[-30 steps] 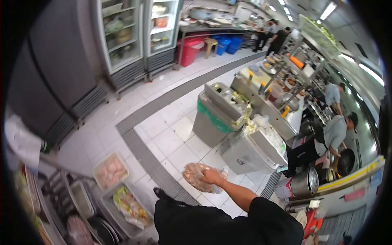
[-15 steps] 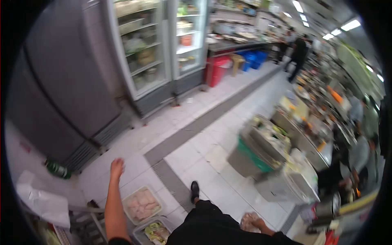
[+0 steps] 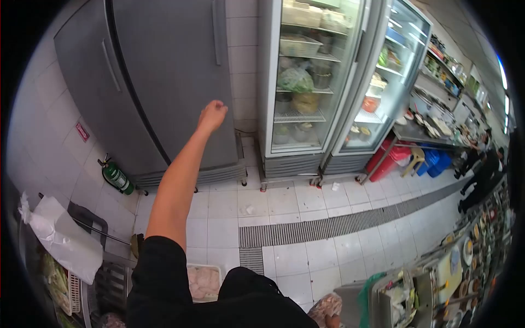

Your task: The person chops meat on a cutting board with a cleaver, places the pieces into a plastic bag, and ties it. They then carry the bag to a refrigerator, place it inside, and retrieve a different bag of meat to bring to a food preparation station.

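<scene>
My left hand is stretched forward at the end of a raised arm, in front of the grey refrigerator door. Its fingers are curled in and nothing shows in them; a gap to the upright door handle cannot be judged exactly. Low at the bottom edge, my right hand is partly cut off and grips a see-through plastic bag with pinkish-brown contents that I cannot make out. A tub of pale raw meat stands on the floor beside my leg.
Two glass-door fridges with food stand right of the grey one. A green fire extinguisher is at left, near a white plastic sack. A floor drain grate crosses the tiles. Bins and a crowded counter lie right; people stand beyond.
My view has swung left toward the refrigerators, which now look larger. My left arm has risen and reached forward toward the grey doors. My right hand still has the bag.
</scene>
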{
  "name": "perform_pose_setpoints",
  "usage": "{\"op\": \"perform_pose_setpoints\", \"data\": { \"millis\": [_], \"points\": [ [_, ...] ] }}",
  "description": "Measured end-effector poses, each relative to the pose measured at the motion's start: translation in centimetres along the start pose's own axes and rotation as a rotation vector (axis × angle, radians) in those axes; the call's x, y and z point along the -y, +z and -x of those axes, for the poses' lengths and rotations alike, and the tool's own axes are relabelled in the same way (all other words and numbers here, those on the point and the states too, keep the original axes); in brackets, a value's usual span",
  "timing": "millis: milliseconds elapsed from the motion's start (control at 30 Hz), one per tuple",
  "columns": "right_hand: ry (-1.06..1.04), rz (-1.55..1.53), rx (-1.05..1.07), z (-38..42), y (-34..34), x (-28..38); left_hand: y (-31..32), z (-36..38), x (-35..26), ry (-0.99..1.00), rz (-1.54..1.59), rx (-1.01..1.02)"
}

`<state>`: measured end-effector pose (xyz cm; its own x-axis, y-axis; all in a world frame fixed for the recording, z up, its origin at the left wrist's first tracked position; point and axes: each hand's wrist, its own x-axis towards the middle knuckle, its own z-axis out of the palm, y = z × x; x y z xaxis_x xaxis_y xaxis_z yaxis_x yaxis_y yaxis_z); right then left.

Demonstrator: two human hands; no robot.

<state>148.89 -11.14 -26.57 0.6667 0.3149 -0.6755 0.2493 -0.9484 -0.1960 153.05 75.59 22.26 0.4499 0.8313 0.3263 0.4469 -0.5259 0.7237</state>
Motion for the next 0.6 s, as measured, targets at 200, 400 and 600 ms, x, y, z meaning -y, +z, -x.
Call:
{"op": "perform_pose_setpoints", "data": {
  "millis": [200, 400, 600],
  "points": [
    [0.312, -0.352, -0.383, -6.1, -16.5, 12.8, -0.1, -13.5, -1.3, -0.006, 0.077, -0.143],
    [0.129, -0.165, -0.395, -10.7, -21.7, 19.3, 1.9, -27.1, 1.2, 0.079, 0.217, -0.305],
    [0.097, 0.062, -0.098, -18.1, -21.7, 21.8, 2.3, -31.0, 1.1, 0.039, 0.452, -0.278]
  ]
}}
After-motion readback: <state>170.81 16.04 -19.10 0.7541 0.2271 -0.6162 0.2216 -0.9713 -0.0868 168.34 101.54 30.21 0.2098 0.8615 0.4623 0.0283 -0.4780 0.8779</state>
